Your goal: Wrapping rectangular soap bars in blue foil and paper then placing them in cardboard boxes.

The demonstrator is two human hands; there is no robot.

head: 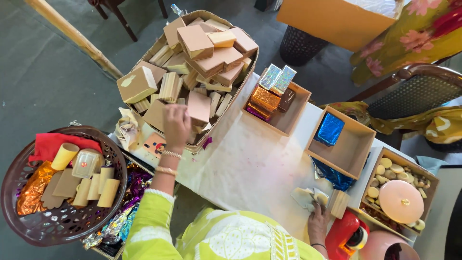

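My left hand [176, 124] reaches into a big cardboard box [250, 72] heaped with pink and tan rectangular blocks. Its curled fingers rest on the pile beside an upright pink block [198, 107]; whether it grips one is hidden. My right hand [317, 220] lies at the near edge of the white-covered table [250, 163]. Its fingers are closed on some pale paper pieces [304, 196], right beside a small tan block [339, 203].
A dark basket [29, 216] at the left holds card rolls, red cloth and gold foil. On the table stand a tray of foil-wrapped bars [288, 118], a tray with a blue foil packet [351, 149] and a tray of pale discs with a pink lid [401, 201]. A red tape dispenser [344, 236] sits by my right hand.
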